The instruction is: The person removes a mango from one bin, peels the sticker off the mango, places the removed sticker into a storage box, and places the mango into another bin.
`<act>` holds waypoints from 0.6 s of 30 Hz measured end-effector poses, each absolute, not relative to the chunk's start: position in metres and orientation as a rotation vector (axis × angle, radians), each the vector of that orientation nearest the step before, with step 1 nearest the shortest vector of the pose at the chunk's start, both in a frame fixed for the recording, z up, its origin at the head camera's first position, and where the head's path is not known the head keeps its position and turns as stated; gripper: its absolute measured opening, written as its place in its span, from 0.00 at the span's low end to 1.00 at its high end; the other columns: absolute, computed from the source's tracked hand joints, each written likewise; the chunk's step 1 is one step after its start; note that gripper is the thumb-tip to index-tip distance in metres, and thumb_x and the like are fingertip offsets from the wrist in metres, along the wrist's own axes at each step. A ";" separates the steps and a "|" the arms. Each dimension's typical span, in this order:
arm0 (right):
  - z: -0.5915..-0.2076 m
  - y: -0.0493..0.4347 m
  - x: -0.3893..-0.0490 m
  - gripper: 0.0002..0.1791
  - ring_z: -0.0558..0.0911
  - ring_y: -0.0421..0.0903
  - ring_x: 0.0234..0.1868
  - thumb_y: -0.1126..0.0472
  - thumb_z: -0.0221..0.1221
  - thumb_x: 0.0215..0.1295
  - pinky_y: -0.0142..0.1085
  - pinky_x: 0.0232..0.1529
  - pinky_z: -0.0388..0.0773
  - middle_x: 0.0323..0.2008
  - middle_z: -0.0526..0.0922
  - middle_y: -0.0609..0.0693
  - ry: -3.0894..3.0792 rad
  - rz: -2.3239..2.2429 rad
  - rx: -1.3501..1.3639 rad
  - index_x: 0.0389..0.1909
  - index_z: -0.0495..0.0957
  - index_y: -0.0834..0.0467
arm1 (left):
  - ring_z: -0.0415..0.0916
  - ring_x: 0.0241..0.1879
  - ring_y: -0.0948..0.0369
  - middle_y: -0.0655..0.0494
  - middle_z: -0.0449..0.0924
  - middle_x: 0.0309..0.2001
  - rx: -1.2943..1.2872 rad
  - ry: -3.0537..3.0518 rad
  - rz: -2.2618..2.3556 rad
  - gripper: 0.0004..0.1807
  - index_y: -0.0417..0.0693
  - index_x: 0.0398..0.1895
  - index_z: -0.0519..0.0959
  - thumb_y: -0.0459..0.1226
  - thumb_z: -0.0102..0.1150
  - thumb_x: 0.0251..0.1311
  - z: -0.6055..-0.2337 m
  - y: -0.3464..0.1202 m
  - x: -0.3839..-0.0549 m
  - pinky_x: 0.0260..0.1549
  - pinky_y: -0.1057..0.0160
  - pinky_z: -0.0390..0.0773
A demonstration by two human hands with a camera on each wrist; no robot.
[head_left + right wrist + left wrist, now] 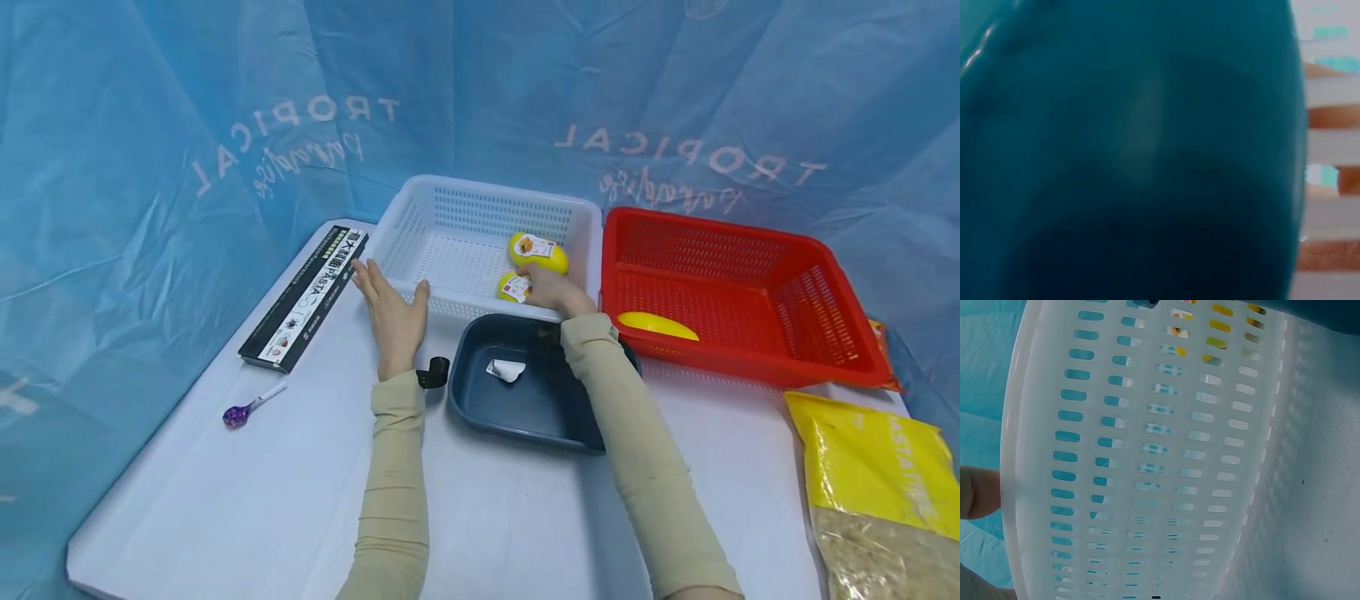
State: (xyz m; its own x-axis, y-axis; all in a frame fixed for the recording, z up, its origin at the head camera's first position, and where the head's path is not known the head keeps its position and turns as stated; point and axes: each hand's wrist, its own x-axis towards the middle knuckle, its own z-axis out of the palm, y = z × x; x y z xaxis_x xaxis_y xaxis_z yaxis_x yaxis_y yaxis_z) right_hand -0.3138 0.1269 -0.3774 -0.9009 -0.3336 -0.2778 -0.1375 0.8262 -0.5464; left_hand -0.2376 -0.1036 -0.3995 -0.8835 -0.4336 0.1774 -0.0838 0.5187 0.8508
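Note:
My right hand [557, 292] reaches over the front wall of the white basket [401, 229], its fingers around the nearer yellow oval pack [514, 287]. That pack bears a white label and is partly covered by the hand; in the right wrist view, fingers [1335, 119] show between the basket's slats. Just behind lies a second yellow oval pack [540, 252]. My left hand [395, 321] is at the basket's front left corner, fingers extended and thumb apart. Below the right forearm stands a dark blue tub [480, 404] with a white scrap [506, 369] inside.
On the right, a red basket [697, 283] holds a yellow oval item [657, 325]. Nearer is a yellow bag [873, 467]. To the left lie a black-and-white pasta box [306, 296] and a purple-headed lollipop [238, 414]. A blue curtain [480, 92] hangs behind the white table [187, 500].

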 end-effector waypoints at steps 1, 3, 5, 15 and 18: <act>-0.377 0.127 -0.314 0.35 0.71 0.56 0.56 0.60 0.59 0.64 0.46 0.64 0.67 0.61 0.71 0.59 2.644 -0.752 -0.369 0.70 0.60 0.60 | 0.25 0.77 0.46 0.51 0.21 0.78 0.427 -2.395 -1.312 0.50 0.41 0.77 0.37 0.47 0.56 0.64 -0.400 -0.104 -0.238 0.75 0.50 0.44; -0.378 0.127 -0.314 0.34 0.71 0.56 0.56 0.60 0.60 0.63 0.46 0.64 0.67 0.62 0.71 0.59 2.654 -0.764 -0.372 0.69 0.61 0.60 | 0.25 0.77 0.46 0.52 0.20 0.78 0.426 -2.395 -1.316 0.49 0.41 0.77 0.37 0.47 0.55 0.64 -0.399 -0.104 -0.237 0.75 0.50 0.44; -0.378 0.126 -0.315 0.33 0.72 0.56 0.56 0.60 0.60 0.63 0.46 0.63 0.68 0.62 0.72 0.59 2.666 -0.771 -0.371 0.68 0.62 0.61 | 0.25 0.78 0.46 0.52 0.20 0.78 0.428 -2.398 -1.319 0.49 0.41 0.77 0.37 0.48 0.55 0.65 -0.399 -0.104 -0.237 0.75 0.50 0.44; -0.376 0.127 -0.313 0.41 0.70 0.53 0.57 0.57 0.66 0.56 0.48 0.61 0.71 0.62 0.70 0.56 2.716 -0.987 -0.351 0.70 0.61 0.55 | 0.24 0.78 0.48 0.55 0.19 0.78 0.444 -2.411 -1.326 0.50 0.43 0.78 0.36 0.48 0.55 0.64 -0.399 -0.104 -0.237 0.75 0.50 0.44; -0.370 0.128 -0.312 0.40 0.69 0.52 0.57 0.58 0.66 0.55 0.46 0.60 0.71 0.64 0.68 0.55 2.726 -1.082 -0.388 0.69 0.61 0.55 | 0.24 0.77 0.48 0.54 0.20 0.78 0.445 -2.410 -1.325 0.49 0.43 0.77 0.37 0.48 0.55 0.64 -0.398 -0.105 -0.237 0.75 0.49 0.44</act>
State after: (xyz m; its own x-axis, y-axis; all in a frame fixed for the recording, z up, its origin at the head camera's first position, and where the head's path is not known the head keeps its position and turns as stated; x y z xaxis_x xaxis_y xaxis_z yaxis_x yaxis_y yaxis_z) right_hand -0.3117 0.1281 -0.3703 -0.9491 -0.3063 -0.0727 -0.1732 0.7007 -0.6921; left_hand -0.2366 -0.1049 -0.3983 -0.8879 -0.4333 0.1546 -0.1017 0.5125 0.8526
